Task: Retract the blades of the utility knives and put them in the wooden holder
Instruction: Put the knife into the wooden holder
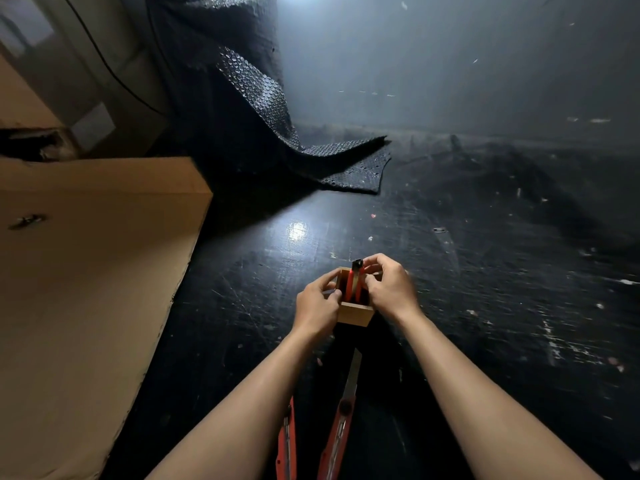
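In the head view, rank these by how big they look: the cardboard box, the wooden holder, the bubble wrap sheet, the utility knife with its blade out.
1. Cardboard box, though nearness to the camera inflates it.
2. Bubble wrap sheet.
3. Utility knife with blade out; close to the camera, so unsure against the holder.
4. Wooden holder.

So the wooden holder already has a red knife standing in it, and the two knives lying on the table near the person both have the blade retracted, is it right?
Not quite. The nearer-centre knife still has its blade extended, pointing toward the wooden holder; the other lying knife is too cut off to judge. The head view shows this. A red knife does stand in the holder, with the left hand and right hand on it.
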`<state>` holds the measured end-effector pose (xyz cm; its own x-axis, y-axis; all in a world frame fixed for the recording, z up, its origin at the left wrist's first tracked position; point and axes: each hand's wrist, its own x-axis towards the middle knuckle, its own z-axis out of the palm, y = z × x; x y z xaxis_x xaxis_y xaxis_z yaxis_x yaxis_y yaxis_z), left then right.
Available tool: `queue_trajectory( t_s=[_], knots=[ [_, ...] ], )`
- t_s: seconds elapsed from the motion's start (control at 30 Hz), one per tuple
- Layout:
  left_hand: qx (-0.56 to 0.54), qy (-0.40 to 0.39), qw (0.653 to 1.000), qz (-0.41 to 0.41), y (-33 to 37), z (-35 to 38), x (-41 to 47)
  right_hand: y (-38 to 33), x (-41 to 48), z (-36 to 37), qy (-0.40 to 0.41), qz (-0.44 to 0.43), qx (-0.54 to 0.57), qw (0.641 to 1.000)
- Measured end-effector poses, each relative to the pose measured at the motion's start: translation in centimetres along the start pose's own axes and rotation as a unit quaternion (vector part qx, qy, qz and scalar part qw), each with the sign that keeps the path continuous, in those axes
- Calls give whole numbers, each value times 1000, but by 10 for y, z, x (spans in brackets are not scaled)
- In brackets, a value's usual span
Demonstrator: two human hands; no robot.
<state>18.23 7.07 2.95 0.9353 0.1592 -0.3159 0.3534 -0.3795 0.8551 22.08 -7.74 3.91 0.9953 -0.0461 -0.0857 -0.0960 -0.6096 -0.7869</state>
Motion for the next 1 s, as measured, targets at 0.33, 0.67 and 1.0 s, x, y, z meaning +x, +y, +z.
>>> queue_trajectory(
  t_s=[0.33, 0.67, 1.0],
  knots=[
    [26, 22, 999, -10, 2, -8, -10, -4, -6, -15, 33, -6, -3, 999],
    [78, 33, 996, 1, -23, -24, -86, -2, -104, -25, 0, 9, -36, 999],
    [149, -78, 984, -55, -80, -6, -140, 51, -198, 17, -126, 131, -61, 981]
  ],
)
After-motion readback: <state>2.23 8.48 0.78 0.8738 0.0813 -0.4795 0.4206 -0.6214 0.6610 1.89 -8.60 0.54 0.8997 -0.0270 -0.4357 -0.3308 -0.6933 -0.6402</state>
